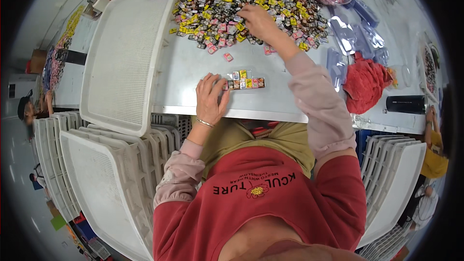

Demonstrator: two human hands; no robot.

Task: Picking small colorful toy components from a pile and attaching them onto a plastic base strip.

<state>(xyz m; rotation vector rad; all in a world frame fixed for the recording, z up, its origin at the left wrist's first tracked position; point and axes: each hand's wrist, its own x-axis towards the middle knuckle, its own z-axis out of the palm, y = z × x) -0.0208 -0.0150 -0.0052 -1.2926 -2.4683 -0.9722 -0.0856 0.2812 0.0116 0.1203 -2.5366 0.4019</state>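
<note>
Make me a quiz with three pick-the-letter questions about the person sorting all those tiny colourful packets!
1. Where is the right hand?
A on the packet pile
B on the red cloth
C under the table

2. What colour is the big tray?
A blue
B white
C black

3. The left hand is:
A in the air
B gripping the tray
C resting by a small clear tray of packets

Answers: 1 A, its fingers reach into the pile. 2 B, it is plain white. 3 C, its fingertips touch the row's end.
</note>
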